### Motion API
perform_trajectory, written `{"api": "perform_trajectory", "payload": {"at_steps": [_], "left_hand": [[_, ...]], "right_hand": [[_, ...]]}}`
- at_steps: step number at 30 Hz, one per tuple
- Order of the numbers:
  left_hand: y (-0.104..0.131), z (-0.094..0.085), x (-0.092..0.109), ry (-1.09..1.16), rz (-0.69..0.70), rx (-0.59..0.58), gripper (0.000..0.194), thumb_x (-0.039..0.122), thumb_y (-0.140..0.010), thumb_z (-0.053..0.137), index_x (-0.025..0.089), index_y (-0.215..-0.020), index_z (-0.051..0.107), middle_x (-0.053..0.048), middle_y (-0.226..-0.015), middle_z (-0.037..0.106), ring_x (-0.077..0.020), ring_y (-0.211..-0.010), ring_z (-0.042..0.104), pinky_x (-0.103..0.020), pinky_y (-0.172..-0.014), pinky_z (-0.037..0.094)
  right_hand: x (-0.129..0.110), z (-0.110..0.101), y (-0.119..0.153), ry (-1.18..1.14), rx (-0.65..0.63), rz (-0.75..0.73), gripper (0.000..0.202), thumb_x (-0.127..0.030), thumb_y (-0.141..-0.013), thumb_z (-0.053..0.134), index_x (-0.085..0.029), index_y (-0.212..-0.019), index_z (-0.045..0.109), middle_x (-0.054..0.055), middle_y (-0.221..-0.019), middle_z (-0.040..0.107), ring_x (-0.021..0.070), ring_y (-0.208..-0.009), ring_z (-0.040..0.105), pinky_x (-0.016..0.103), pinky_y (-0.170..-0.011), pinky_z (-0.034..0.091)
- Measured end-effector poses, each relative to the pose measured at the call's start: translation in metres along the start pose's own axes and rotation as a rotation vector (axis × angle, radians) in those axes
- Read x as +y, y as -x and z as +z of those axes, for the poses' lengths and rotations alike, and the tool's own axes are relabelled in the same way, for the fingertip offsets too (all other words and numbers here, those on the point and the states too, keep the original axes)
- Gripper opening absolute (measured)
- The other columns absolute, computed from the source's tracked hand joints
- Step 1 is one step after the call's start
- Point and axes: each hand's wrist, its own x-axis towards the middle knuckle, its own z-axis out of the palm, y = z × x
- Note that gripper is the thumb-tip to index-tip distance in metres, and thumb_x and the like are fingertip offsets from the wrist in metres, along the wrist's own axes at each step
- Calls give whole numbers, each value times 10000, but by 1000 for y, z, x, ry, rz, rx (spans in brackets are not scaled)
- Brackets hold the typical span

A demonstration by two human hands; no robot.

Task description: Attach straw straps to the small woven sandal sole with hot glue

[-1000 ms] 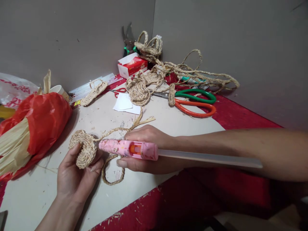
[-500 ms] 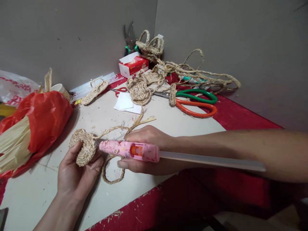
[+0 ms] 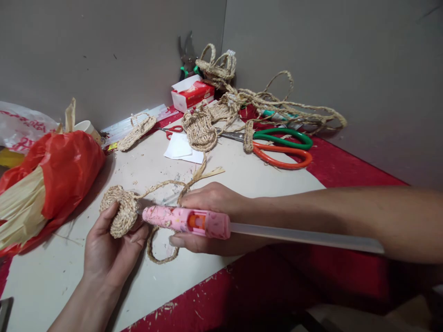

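My left hand [image 3: 112, 244] is closed on a coiled piece of braided straw [image 3: 121, 214], thumb on top and fingers beneath. My right hand [image 3: 214, 203] grips a pink glue gun [image 3: 176, 218], whose handle is hidden below its body. The gun's nozzle points left and is at the coil's right edge; whether they touch I cannot tell. A long translucent glue stick [image 3: 304, 236] sticks out of its rear over my right forearm. From the coil a braided cord [image 3: 162, 185] runs right, and a loop of braid lies under the gun.
Large scissors [image 3: 282, 147] with green and orange handles lie behind my right hand. Woven straw pieces [image 3: 200, 129], a red-and-white box [image 3: 193, 94] and pruning shears [image 3: 188, 60] are at the back. A red plastic bag [image 3: 74, 161] of straw is at the left.
The glue gun's rear has shifted slightly toward me, and the gun lies at a slightly different angle. The straw coil and my left hand have barely moved.
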Motion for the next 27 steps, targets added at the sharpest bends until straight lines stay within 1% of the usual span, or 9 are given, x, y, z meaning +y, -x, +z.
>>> {"api": "perform_trajectory", "payload": {"at_steps": [2,5,9,13,16,18,22,25,27], "left_hand": [[-1,0,0,0,-3,19,128,118,-843,513,143,-908,620,-70,-802,708,-174,-601,643,-293,-516,543],[-1,0,-1,3,3,10,147,112,-844,500,134,-918,625,-70,-787,710,-180,-598,650,-319,-535,562],[-1,-1,-1,6,7,-12,150,99,-841,505,133,-920,628,-60,-767,711,-173,-589,651,-325,-560,574],[-1,-3,0,5,-1,-10,167,104,-856,489,137,-943,628,-60,-788,719,-179,-609,667,-309,-544,569],[-2,-2,0,5,-4,15,167,119,-864,486,153,-931,635,-53,-777,717,-177,-593,669,-279,-491,546],[-3,-1,-1,7,-7,50,168,131,-862,491,161,-924,644,-50,-762,715,-178,-580,668,-279,-487,547],[-5,-2,-1,16,-11,69,176,137,-860,494,149,-916,660,-65,-754,718,-185,-604,680,-303,-535,568],[-5,-4,0,15,-13,54,169,134,-857,501,139,-892,666,-72,-751,719,-184,-599,681,-308,-538,570],[-6,-6,0,15,-7,34,163,131,-852,509,139,-888,668,-69,-756,720,-181,-596,679,-311,-538,571]], "right_hand": [[1,4,0,-6,46,24,361,-417,-786,561,-185,-596,362,-41,-558,394,88,-523,358,229,-546,301],[3,9,0,2,79,37,354,-375,-749,623,-182,-584,377,-46,-553,399,84,-524,357,222,-551,301],[2,9,-1,19,52,42,365,-395,-756,615,-185,-582,373,-45,-551,392,89,-521,347,225,-544,294],[0,8,-2,72,12,-13,357,-397,-782,562,-192,-587,344,-42,-552,367,95,-508,333,232,-526,292],[-1,7,-2,96,-11,-12,358,-409,-801,527,-193,-587,338,-35,-555,380,99,-515,343,234,-532,311],[-2,7,-1,86,-24,-2,362,-414,-806,528,-189,-590,344,-32,-564,398,99,-529,355,233,-548,318],[-1,7,0,76,-6,-36,369,-426,-818,509,-188,-595,338,-32,-562,404,99,-533,340,235,-540,291],[0,8,0,82,9,-49,395,-455,-812,516,-190,-591,323,-38,-544,380,96,-518,318,233,-518,252],[0,9,0,85,23,-58,397,-444,-805,531,-188,-583,324,-40,-536,368,95,-518,303,231,-514,234]]}}
